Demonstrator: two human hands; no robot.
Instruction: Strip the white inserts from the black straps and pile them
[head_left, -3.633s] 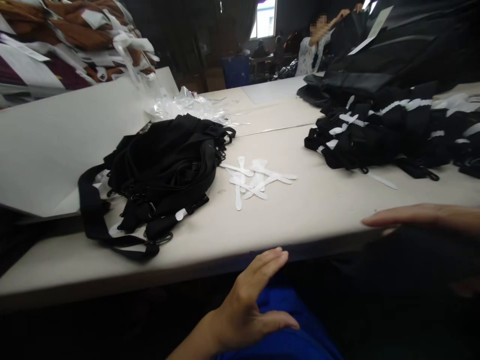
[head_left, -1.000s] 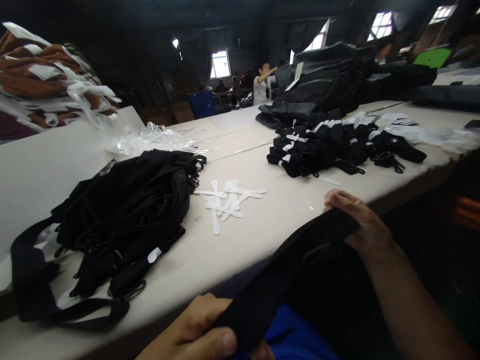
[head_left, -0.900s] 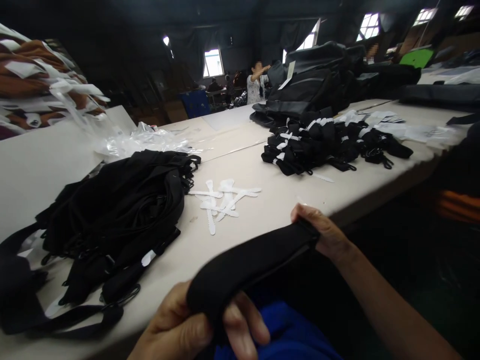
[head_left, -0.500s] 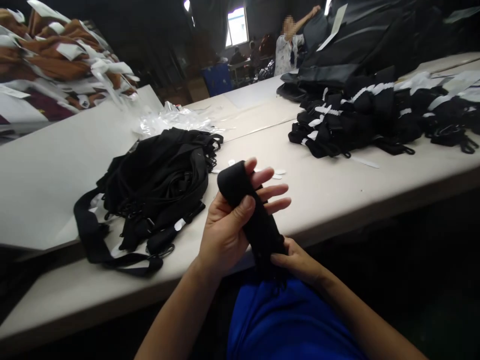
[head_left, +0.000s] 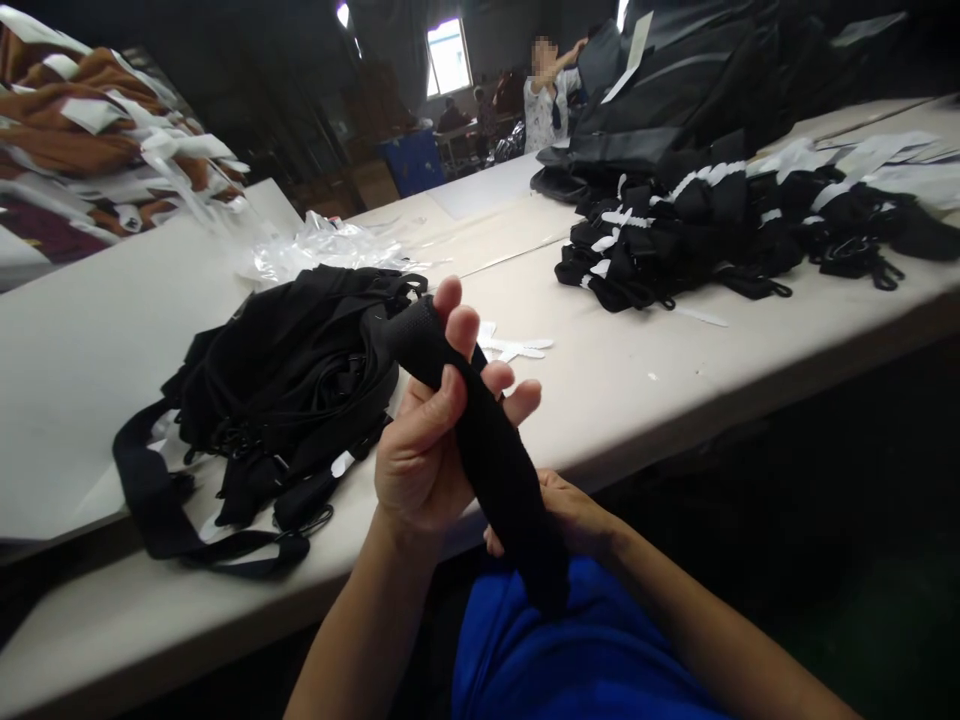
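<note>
Now, a black padded fabric strap sleeve (head_left: 480, 440) is held upright, just right of the heap of black webbing straps (head_left: 300, 360).
Its top is clamped in the left hand (head_left: 420, 455) fingers and its bottom pinched by the right hand (head_left: 574, 515) fingers; tight end grips likely stop twisting.

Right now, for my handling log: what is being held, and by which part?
A long black padded fabric strap: the left hand wraps its upper part, the right hand holds its lower part.

Garment workshop, long worktables (head_left: 675, 370), heaped black straps (head_left: 292, 370), stacked bags (head_left: 675, 90)
</note>
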